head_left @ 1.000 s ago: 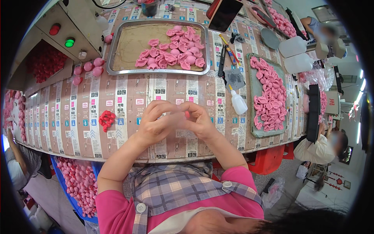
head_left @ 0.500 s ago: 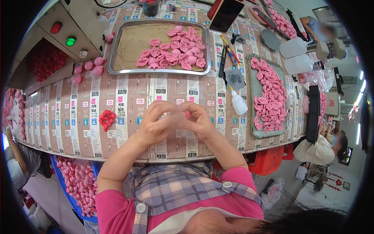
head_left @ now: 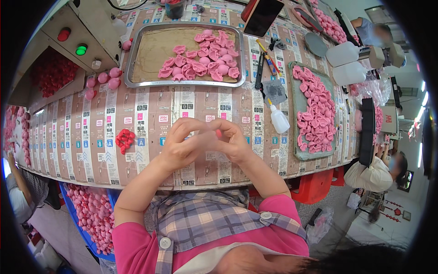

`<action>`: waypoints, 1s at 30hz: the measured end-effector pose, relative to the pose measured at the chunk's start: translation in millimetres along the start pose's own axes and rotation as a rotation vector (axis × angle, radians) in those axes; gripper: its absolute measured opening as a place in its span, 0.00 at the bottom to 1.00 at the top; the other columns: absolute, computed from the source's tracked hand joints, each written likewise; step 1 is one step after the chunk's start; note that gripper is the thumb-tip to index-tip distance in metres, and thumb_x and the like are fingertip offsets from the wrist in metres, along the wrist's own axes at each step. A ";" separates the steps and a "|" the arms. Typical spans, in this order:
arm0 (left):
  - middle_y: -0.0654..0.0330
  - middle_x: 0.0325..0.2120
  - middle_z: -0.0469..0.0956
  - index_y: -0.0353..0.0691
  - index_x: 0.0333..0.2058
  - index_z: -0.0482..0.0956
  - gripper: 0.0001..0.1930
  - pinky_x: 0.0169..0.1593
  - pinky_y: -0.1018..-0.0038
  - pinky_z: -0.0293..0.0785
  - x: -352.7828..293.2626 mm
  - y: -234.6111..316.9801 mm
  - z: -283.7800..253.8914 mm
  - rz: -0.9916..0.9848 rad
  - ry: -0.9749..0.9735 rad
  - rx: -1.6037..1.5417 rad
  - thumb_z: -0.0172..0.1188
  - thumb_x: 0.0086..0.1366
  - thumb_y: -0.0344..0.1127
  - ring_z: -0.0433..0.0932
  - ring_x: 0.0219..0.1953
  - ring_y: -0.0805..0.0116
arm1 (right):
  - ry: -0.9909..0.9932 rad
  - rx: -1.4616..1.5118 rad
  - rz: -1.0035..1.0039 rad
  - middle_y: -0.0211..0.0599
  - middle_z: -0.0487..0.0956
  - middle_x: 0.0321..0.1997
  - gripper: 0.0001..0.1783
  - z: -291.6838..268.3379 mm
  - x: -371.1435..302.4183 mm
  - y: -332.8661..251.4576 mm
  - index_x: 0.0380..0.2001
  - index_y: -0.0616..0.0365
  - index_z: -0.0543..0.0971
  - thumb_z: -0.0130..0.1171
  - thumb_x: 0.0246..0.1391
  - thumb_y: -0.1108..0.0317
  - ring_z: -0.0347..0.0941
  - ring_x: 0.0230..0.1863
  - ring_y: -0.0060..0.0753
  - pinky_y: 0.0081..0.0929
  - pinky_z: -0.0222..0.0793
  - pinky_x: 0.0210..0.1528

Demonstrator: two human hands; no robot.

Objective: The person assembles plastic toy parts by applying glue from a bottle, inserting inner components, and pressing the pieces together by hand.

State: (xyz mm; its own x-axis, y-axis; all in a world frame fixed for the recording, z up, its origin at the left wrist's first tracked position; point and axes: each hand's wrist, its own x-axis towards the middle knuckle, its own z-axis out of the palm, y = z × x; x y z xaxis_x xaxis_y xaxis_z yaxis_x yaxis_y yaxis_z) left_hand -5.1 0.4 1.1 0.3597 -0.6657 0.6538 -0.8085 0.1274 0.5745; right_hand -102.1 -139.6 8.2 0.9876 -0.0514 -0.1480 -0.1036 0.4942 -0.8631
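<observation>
In front of me, above the table, both hands meet. My right hand (head_left: 235, 142) pinches around a small red piece (head_left: 219, 133), which peeks out between thumb and fingers. My left hand (head_left: 182, 144) is curled toward it with fingertips smeared by motion; what lies between them is hidden. On the table left of my hands sits a clump of small red pieces (head_left: 124, 141). Beyond the hands, a metal tray (head_left: 153, 52) holds pink petal-like cups (head_left: 223, 42) and several pink balls (head_left: 223, 69). A white squeeze bottle (head_left: 279, 119) lies to the right.
A greenish tray (head_left: 315, 156) of pink cups stands at right, beside tools (head_left: 260, 71). Pink balls (head_left: 114, 83) rest near a machine box (head_left: 84, 20) at left. A blue crate (head_left: 88, 238) of pink and red pieces is below; a red stool (head_left: 312, 188) stands under the table's edge.
My hands stay together in nearly the same spot, the red piece still in the right fingers. The left fingertips are blurred in both frames. The surroundings have shifted very slightly in view.
</observation>
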 end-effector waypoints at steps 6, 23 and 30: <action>0.60 0.34 0.72 0.43 0.32 0.76 0.19 0.38 0.70 0.66 -0.9 -0.3 -2.2 -0.007 -0.002 0.009 0.66 0.35 0.27 0.71 0.35 0.63 | -0.008 0.004 -0.002 0.25 0.70 0.32 0.14 0.5 2.0 2.1 0.34 0.59 0.71 0.62 0.43 0.72 0.65 0.36 0.16 0.17 0.61 0.40; 0.58 0.36 0.71 0.43 0.35 0.76 0.20 0.40 0.70 0.66 2.3 -0.1 0.4 -0.015 -0.006 -0.008 0.66 0.37 0.27 0.70 0.37 0.63 | 0.011 0.071 0.031 0.27 0.71 0.34 0.15 -1.8 0.4 0.5 0.35 0.58 0.70 0.62 0.42 0.70 0.68 0.37 0.18 0.17 0.65 0.40; 0.57 0.37 0.71 0.43 0.37 0.75 0.21 0.41 0.69 0.66 0.3 1.7 -4.4 -0.173 0.046 -0.039 0.67 0.39 0.31 0.69 0.39 0.60 | -0.051 0.343 0.095 0.28 0.70 0.37 0.23 0.5 8.9 4.6 0.42 0.55 0.67 0.63 0.42 0.69 0.68 0.40 0.20 0.18 0.67 0.41</action>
State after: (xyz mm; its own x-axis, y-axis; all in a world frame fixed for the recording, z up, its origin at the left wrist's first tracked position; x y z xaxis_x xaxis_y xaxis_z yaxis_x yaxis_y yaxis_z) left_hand -4.3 3.6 4.5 0.5137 -0.6462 0.5645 -0.7144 0.0422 0.6985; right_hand -93.8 -137.3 3.2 0.9809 0.0477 -0.1884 -0.1584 0.7578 -0.6330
